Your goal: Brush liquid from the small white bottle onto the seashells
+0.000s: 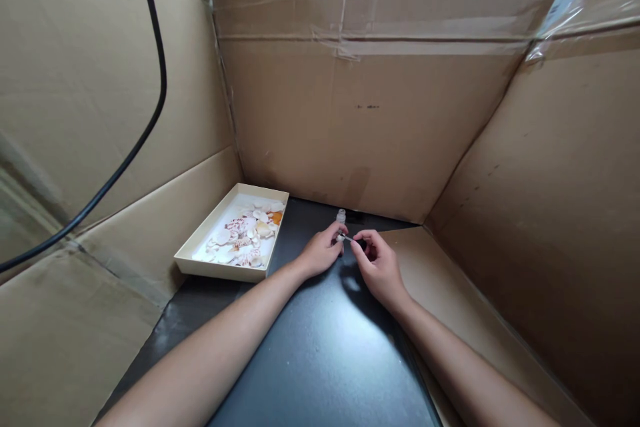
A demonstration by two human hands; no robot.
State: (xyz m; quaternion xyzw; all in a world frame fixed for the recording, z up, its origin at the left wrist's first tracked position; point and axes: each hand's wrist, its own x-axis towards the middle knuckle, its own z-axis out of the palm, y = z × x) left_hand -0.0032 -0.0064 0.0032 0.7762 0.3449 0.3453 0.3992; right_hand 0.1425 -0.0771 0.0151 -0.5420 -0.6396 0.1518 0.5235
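Observation:
My left hand [323,250] and my right hand [379,265] meet over a black tabletop [320,347], both pinched on a small, thin pale object [345,238] held between their fingertips; I cannot make out what it is. Just beyond the fingers stands a small clear bottle [341,216], upright on the black surface. To the left lies a shallow cream tray [210,257] holding several seashells [247,232] in white, pink and orange.
Cardboard walls enclose the space: left [75,113], back [370,113] and right [565,213]. A flap of cardboard [440,267] lies on the surface at the right. A black cable [150,80] hangs across the left wall.

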